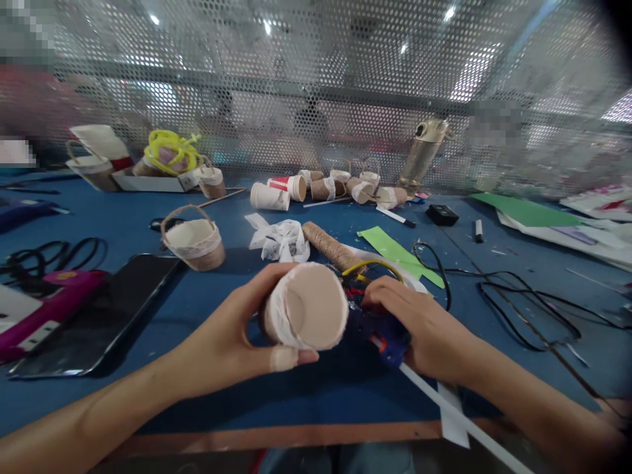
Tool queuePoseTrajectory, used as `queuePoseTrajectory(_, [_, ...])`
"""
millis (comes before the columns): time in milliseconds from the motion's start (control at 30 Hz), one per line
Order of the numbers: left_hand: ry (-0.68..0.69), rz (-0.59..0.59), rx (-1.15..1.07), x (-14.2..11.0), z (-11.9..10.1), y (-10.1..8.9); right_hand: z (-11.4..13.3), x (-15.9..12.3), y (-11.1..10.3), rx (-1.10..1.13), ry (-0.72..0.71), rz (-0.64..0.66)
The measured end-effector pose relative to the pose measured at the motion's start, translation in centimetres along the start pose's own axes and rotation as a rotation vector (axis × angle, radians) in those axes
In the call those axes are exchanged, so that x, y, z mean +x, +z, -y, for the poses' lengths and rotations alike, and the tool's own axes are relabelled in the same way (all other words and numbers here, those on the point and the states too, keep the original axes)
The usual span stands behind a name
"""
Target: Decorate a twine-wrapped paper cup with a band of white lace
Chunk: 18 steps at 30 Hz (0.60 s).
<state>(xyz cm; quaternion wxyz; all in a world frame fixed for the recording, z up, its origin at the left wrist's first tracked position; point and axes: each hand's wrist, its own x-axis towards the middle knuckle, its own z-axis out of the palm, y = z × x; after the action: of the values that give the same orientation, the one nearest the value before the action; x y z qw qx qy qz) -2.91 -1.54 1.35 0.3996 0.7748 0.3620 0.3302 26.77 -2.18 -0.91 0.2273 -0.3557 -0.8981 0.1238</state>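
My left hand [241, 329] is wrapped round a paper cup [320, 306], tilted so that its open mouth faces me. White lace trim runs round the cup's rim, and the thumb has a plaster on it. Close on the right, my right hand [419, 322] grips a dark blue glue gun [392, 345], with a long white glue stick [459, 415] coming out of its back. The gun's nozzle is near the cup's side; whether they touch is hidden. Behind the hands lie a roll of twine [328, 245], bunched white lace [284, 240] and a yellow-handled tool [378, 263].
A small cup basket [197, 243] with a twine handle stands left, beside a black phone [108, 316] and a magenta glue gun [64, 303]. Several wrapped cups [328, 189] line the back. A black cable [523, 316] and green paper [399, 253] lie right.
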Motion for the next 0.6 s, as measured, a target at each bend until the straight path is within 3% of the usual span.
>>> queuePoseTrajectory(200, [0.165, 0.221, 0.244, 0.7, -0.1, -0.4, 0.0, 0.2, 0.1, 0.084, 0.112, 0.078])
queuePoseTrajectory(433, [0.203, 0.235, 0.307, 0.7, -0.2, -0.4, 0.4, 0.2, -1.8, 0.194, 0.235, 0.276])
queuePoseTrajectory(600, [0.187, 0.268, 0.282, 0.7, -0.1, -0.3, 1.0, -0.7, -3.2, 0.035, 0.145, 0.302])
